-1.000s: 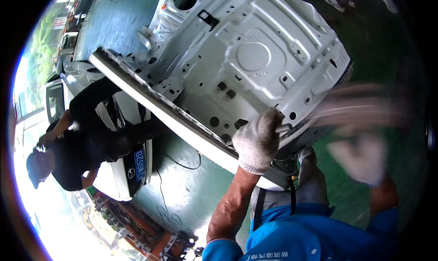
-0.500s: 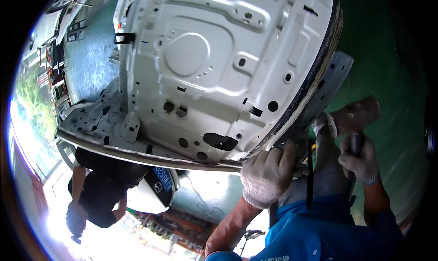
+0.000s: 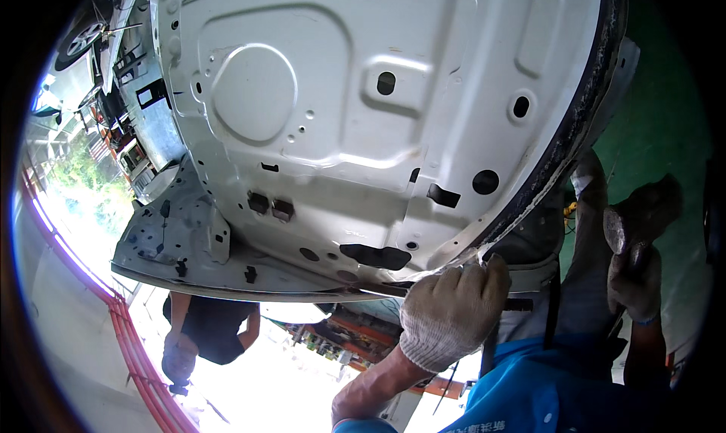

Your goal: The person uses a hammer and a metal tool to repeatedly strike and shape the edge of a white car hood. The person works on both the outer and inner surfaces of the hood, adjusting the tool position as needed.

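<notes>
A large white car body panel (image 3: 340, 130), pressed with ribs, a round raised area and several holes, fills the upper middle of the head view. At its lower right edge is my left hand (image 3: 454, 312) in a whitish knitted glove. Its fingers are curled closed against the edge, and whatever lies inside the fist is hidden. My right hand (image 3: 637, 285), also gloved, is wrapped round the handle of a hammer. The thick, worn brownish hammer head (image 3: 643, 214) is raised to the right of the panel, apart from it.
A dark sealant strip (image 3: 560, 142) follows the panel's right edge. A grey metal bracket part (image 3: 178, 232) adjoins its lower left. Another person (image 3: 215, 327) in dark clothing stands beyond the panel. Green floor (image 3: 665, 130) shows at right, a car wheel (image 3: 82, 40) at upper left.
The view has shifted, so the panel appears larger and closer. The hammer and my right hand appear lower and farther right. My left hand stays closed at the panel edge.
</notes>
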The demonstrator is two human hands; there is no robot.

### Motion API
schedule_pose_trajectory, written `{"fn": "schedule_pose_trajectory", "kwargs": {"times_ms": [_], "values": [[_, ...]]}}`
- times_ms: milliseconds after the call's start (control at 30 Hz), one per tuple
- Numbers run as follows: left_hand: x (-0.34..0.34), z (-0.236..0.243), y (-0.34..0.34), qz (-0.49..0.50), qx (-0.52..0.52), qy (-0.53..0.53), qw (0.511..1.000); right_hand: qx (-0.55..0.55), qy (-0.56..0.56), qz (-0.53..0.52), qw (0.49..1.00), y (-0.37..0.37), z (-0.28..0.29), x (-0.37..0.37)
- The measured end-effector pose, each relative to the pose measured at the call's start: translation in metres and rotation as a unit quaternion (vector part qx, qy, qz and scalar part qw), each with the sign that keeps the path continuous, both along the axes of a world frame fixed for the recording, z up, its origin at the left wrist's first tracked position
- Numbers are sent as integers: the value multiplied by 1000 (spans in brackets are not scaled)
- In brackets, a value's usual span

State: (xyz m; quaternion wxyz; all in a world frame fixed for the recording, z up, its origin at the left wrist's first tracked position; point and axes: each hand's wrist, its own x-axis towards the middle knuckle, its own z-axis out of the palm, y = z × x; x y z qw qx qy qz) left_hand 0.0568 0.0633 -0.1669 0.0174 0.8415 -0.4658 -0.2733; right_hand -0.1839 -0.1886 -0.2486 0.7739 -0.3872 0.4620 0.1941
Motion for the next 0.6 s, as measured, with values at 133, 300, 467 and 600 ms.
{"fn": "schedule_pose_trajectory", "kwargs": {"times_ms": [133,300,467,600], "values": [[6,-5,1,15,8,15,1000,-4,21,1,1000,5,7,14],[4,0,-6,24,12,8,1000,-13,-25,15,999,7,8,19],[11,-4,-6,8,43,-3,999,-1,-8,-33,999,11,10,22],[7,-5,5,37,32,1,999,129,1,-84,988,8,-23,-33]]}}
